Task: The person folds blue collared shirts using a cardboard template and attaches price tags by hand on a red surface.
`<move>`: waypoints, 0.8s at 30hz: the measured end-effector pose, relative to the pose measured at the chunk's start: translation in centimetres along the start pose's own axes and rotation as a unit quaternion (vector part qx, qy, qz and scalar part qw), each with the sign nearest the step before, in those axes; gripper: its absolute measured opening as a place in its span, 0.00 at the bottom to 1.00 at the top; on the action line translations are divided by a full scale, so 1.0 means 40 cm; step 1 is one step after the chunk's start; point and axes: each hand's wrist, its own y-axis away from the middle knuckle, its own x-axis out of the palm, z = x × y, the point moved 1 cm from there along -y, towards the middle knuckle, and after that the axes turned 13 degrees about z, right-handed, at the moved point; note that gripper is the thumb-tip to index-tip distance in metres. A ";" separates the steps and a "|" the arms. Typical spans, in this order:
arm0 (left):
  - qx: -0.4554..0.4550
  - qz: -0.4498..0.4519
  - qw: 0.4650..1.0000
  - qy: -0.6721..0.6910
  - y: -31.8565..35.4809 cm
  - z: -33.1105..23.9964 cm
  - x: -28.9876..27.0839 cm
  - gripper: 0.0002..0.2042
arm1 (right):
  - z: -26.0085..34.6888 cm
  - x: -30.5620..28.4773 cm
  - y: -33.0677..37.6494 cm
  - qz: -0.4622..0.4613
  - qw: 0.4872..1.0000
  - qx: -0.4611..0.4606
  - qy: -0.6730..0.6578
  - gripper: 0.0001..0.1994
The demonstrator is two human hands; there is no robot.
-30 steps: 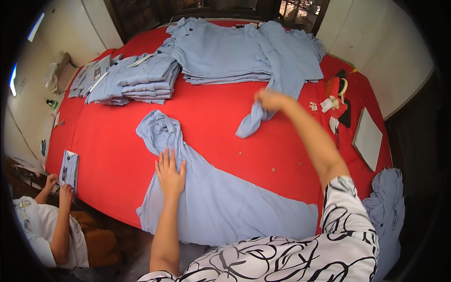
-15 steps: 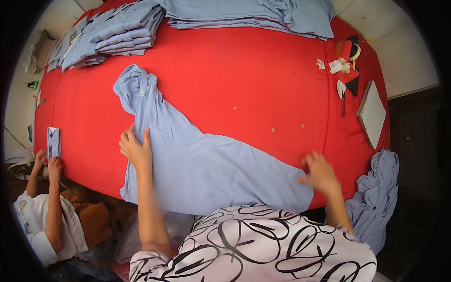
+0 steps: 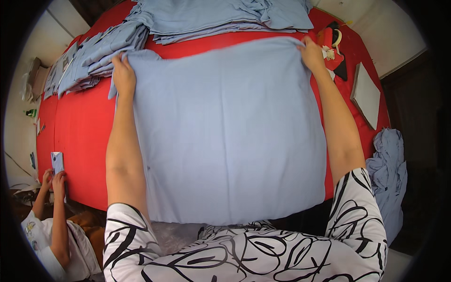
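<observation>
A light blue shirt (image 3: 230,136) is spread wide between my two outstretched arms, its far edge pulled almost straight and its near edge by my body. My left hand (image 3: 124,77) grips the far left corner, where a bit of loose cloth bunches and hangs beside the wrist. At the far right corner my right hand (image 3: 312,55) pinches the cloth, thumb and fingers closed on it. The shirt covers most of the middle of the red-covered table (image 3: 84,136). Sleeves and collar cannot be made out clearly.
Folded blue shirts (image 3: 110,49) are piled at the far left, with a wider stack of blue cloth (image 3: 216,19) behind. At right lie a tape roll (image 3: 337,38) and a white board (image 3: 366,96); crumpled blue cloth (image 3: 387,169) hangs off the edge. Another person's hands (image 3: 54,181) hold a small folded blue piece.
The shirt has gone from lying narrow and slanted to being stretched out broad. Both my hands have moved far forward, and the right one, then free, now grips the cloth.
</observation>
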 end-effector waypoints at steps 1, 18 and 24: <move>-0.014 0.012 1.000 0.000 -0.024 -0.002 -0.020 0.18 | 0.029 0.002 -0.020 -0.039 0.999 0.004 0.014 0.17; -0.066 0.208 0.968 -0.122 0.486 0.136 -0.265 0.23 | 0.101 0.218 0.433 0.049 0.979 0.152 0.129 0.28; -0.126 0.131 0.973 -0.144 0.677 0.112 -0.450 0.21 | 0.030 0.098 0.739 0.071 0.979 0.125 0.147 0.25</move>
